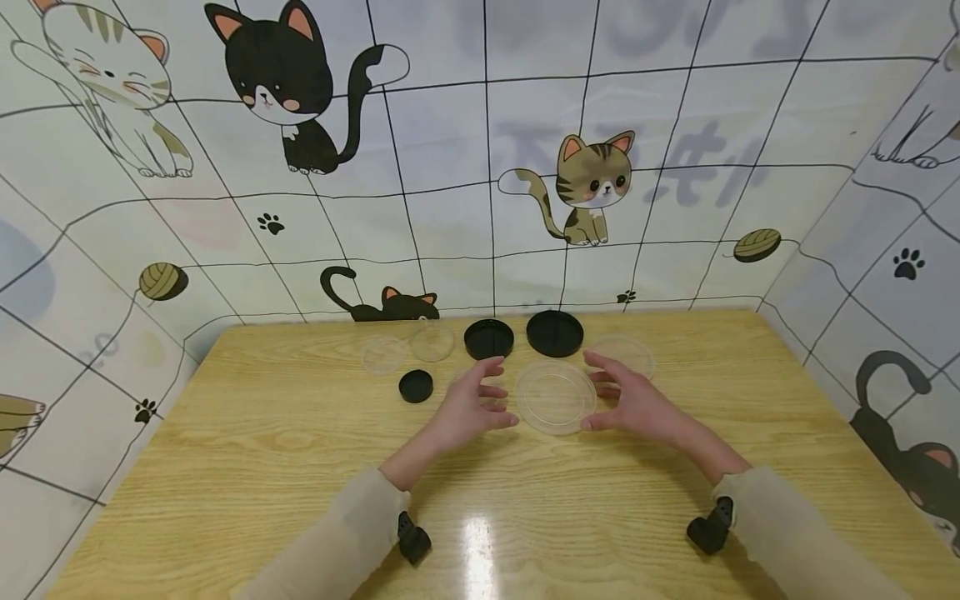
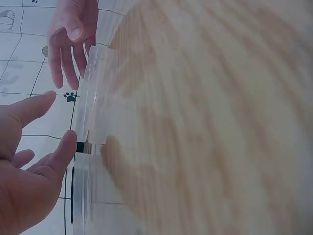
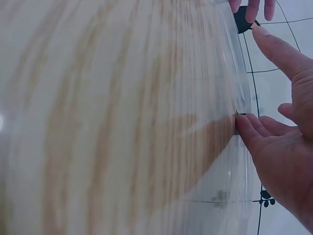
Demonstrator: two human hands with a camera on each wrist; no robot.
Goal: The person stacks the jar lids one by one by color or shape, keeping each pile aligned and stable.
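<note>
A clear round shallow container lies on the table between the two hands. To its left, the left hand has its fingers spread and bent in a loose curve, a gap away from the rim. On the other side is the right hand, fingers similarly curved, thumb near the rim; contact cannot be told. Neither hand holds anything. The left wrist view shows the container from the side, with the right hand beyond it. In the right wrist view, the right fingers are low beside clear rims.
Behind the hands stand two black round lids or dishes. A small black round piece lies left, near two clear round pieces. Another clear disc is partly behind the right hand. A cat-patterned wall borders the table.
</note>
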